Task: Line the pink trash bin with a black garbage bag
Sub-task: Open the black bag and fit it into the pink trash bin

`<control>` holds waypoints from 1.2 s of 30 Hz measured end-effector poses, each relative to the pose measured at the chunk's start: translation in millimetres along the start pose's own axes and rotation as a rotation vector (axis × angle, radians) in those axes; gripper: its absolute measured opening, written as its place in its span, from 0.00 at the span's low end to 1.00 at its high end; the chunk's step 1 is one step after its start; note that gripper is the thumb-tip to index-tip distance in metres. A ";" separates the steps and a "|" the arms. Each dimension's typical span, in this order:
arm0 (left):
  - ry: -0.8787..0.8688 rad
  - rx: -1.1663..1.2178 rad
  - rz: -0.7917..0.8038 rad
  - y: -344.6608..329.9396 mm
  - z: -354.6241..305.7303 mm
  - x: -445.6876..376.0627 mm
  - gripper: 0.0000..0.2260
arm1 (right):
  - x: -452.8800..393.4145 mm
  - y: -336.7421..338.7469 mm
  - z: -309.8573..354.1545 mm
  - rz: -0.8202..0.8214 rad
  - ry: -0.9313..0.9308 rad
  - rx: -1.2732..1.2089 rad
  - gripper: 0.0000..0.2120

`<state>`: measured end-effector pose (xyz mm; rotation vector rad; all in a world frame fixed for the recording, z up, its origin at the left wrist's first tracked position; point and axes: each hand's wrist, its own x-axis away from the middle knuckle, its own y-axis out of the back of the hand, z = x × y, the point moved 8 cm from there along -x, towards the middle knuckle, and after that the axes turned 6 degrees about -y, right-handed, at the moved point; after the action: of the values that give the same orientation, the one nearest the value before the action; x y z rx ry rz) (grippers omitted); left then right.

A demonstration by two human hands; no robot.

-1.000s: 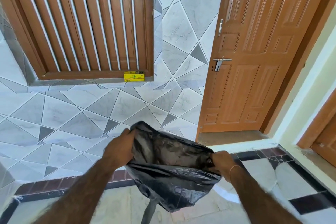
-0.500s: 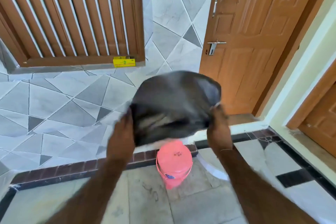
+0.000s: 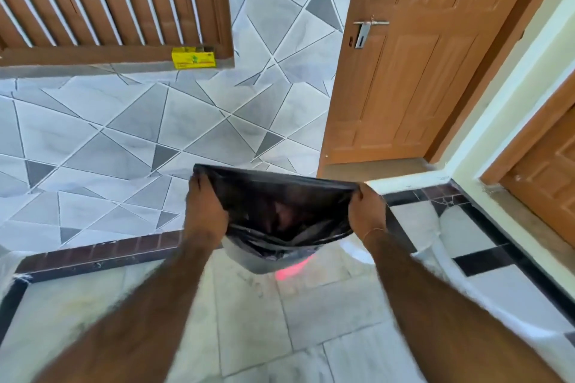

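With the left hand (image 3: 203, 211) and right hand (image 3: 367, 211) each pinching one side of its mouth, the black garbage bag (image 3: 280, 214), billowed high half a second ago, is now descending open over the pink trash bin (image 3: 291, 269) at lower centre, indicating insertion is starting.

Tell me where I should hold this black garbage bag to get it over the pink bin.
Probably keep hold of the black garbage bag at its open rim, left hand and right hand on opposite sides. Its mouth is stretched wide above the pink trash bin, so lower it from above.
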<state>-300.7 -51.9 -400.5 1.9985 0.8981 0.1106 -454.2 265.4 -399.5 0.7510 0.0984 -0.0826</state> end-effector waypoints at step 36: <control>-0.050 -0.267 0.364 -138.7 -14.4 56.2 0.37 | -84.7 -23.9 -121.9 0.217 -0.209 0.141 0.13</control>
<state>-341.7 37.9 -513.9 1.8828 0.4525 0.3647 -548.1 334.8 -494.2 0.8855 -0.1895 0.0400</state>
